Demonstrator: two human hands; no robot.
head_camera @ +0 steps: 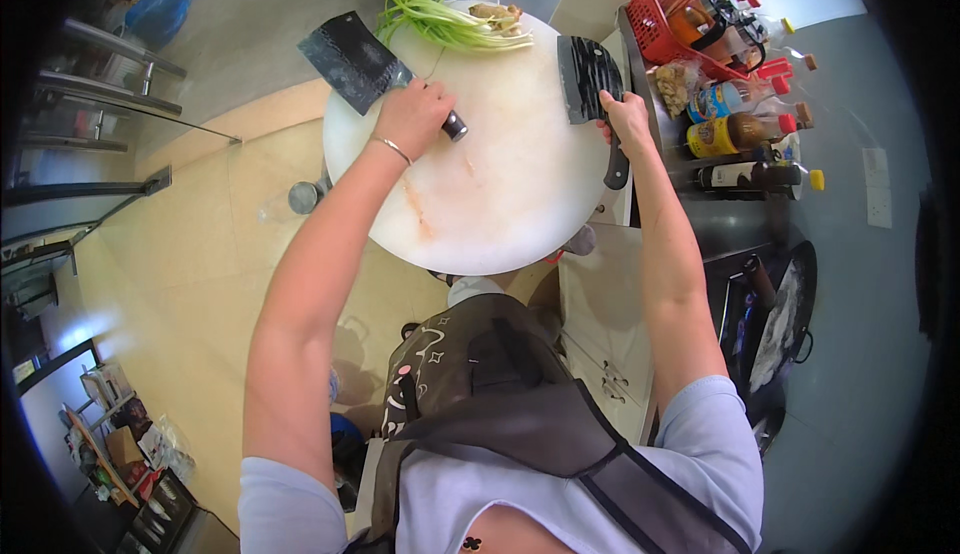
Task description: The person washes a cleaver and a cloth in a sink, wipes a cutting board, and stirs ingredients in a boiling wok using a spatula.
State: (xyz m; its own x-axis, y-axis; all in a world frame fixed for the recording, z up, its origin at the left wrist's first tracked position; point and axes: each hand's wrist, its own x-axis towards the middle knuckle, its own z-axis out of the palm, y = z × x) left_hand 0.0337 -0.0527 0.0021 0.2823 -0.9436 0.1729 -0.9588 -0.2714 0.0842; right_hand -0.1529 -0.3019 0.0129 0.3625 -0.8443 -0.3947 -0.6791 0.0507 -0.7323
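A round white cutting board [495, 171] stands before me, with faint reddish streaks on its surface. My left hand [420, 109] grips the dark handle of a wide cleaver [356, 60], whose blade reaches past the board's upper left edge. At the board's right edge, my right hand [624, 120] is closed on a second cleaver [589, 77]; its thumb lies near the base of the blade and the black handle points down below the hand. A bunch of green onions [435, 25] lies along the far edge, beside a piece of ginger root [495, 12].
On the right counter, a red plastic basket [651, 25] holds glass jugs, near a bag of pale pieces [671, 87] and several bottles [731, 135]. A dark wok [787, 314] is farther down that side. A metal-lidded container [304, 197] is left of the board.
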